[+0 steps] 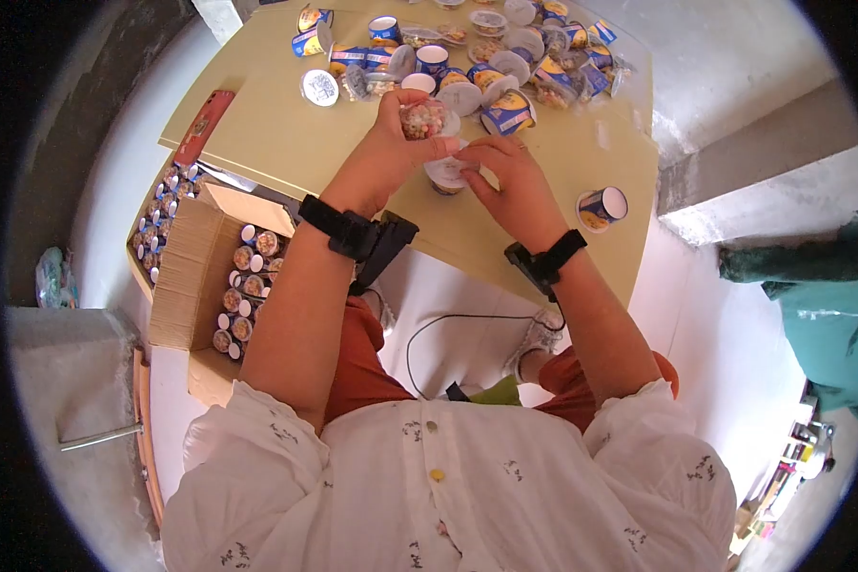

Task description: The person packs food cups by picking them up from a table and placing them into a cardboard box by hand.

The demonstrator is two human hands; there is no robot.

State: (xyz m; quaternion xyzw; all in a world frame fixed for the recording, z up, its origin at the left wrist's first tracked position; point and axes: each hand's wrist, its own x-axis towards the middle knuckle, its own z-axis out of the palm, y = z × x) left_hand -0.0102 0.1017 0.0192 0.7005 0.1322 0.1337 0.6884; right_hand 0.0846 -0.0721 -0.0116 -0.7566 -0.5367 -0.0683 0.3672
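My left hand [386,143] is closed around a clear cup [423,120] filled with pinkish and brown bits, tipped on its side over the table. Just below it is a white round lid [445,172] on a cup whose body is mostly hidden under it. The fingers and thumb of my right hand [510,176] pinch at the right edge of this lid, close to my left thumb. Beyond both hands lies a blue and yellow printed cup [510,112] on its side, among several white lids [459,98].
A pile of printed cups and clear packs [558,81] covers the far side of the yellow table [267,114]. One cup [602,205] stands at the right edge. A red phone [203,127] lies at the left edge. Below, a cardboard box [195,272] holds many filled cups.
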